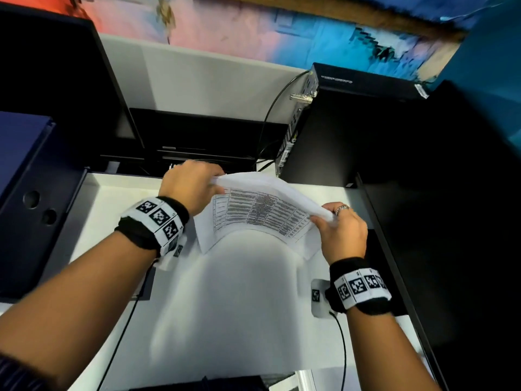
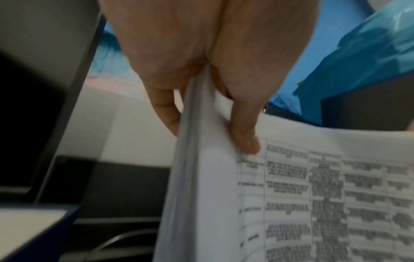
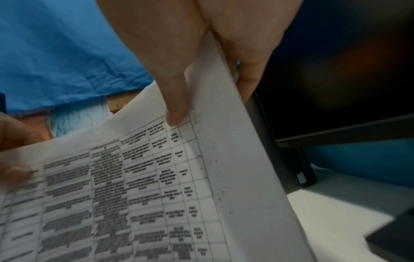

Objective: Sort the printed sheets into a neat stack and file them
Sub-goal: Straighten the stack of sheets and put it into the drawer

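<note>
A stack of printed sheets (image 1: 255, 213) with a dense table on the top page is held in the air above the white desk (image 1: 118, 210), bowed upward in the middle. My left hand (image 1: 190, 184) pinches the stack's left edge, thumb on the printed face and fingers behind, as the left wrist view shows on the sheets (image 2: 291, 203). My right hand (image 1: 342, 230) pinches the right edge the same way, thumb lying on the table's last column of the sheets (image 3: 156, 186). A ring sits on one right finger.
A black computer tower (image 1: 352, 122) stands at the back right with cables. A dark monitor (image 1: 56, 80) stands at the back left, and a dark blue box (image 1: 31, 193) lies at the left. A black panel (image 1: 451, 263) borders the right side. Wrist-camera cables trail down.
</note>
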Available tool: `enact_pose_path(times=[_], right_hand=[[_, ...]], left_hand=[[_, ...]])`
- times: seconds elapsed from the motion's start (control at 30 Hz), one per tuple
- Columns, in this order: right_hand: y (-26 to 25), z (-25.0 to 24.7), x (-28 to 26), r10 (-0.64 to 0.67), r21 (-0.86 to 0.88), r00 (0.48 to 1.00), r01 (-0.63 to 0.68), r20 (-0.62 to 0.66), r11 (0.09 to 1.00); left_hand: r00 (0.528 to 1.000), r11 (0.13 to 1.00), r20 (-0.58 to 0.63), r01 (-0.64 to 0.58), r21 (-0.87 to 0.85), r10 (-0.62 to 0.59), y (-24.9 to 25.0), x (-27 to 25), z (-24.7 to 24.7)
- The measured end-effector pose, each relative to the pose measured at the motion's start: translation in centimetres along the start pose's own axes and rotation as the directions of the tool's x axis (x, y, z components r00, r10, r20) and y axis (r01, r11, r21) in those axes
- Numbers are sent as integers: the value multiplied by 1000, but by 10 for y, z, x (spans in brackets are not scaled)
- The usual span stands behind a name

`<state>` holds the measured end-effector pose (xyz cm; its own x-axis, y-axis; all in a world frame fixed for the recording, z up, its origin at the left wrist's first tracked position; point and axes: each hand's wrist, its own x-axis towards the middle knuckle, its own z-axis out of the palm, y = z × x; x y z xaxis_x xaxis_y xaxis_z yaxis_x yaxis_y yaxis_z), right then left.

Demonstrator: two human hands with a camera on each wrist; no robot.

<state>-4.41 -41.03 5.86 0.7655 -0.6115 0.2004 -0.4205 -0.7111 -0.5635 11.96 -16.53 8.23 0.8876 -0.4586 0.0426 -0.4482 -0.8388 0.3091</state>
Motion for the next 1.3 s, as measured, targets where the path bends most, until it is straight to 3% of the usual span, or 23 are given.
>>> enact_pose_path(times=[0.1,0.23,0.3,0.47,0.6,0.8,1.0,1.13,1.23,1.3], right_hand=[[-10,-19,9,15,-32,1000,-15,18,999],[-14,-20,4,15,-317,971,63,238,946],[-15,-19,5,-4,-367,965,103,261,925],[-6,-17,6,-20,-259,979,73,203,963],[7,-6,0,-56,-38,990,61,128,997],[19,4,-15,-239,61,966,246,-101,967],[17,5,-9,-190,-33,982,190,14,981],[6,-6,3,-258,-225,959,279,122,933],[2,-11,8,-208,-90,978,210,30,974],[4,-4,7,-115,34,993,115,-3,993]], left_hand=[[997,986,-22,-65,153,69,3,0,-17],[970,951,235,-135,280,68,8,-5,-12],[960,931,270,-166,324,78,10,-2,-10],[959,911,273,-182,370,81,7,-6,-10],[937,901,320,-252,352,138,20,-1,-1],[918,904,337,-311,293,207,27,4,8],[904,899,358,-341,274,234,30,5,5],[915,892,307,-350,285,261,32,3,-1],[934,911,253,-318,264,253,32,-2,0],[929,944,290,-285,168,229,33,-7,3]])
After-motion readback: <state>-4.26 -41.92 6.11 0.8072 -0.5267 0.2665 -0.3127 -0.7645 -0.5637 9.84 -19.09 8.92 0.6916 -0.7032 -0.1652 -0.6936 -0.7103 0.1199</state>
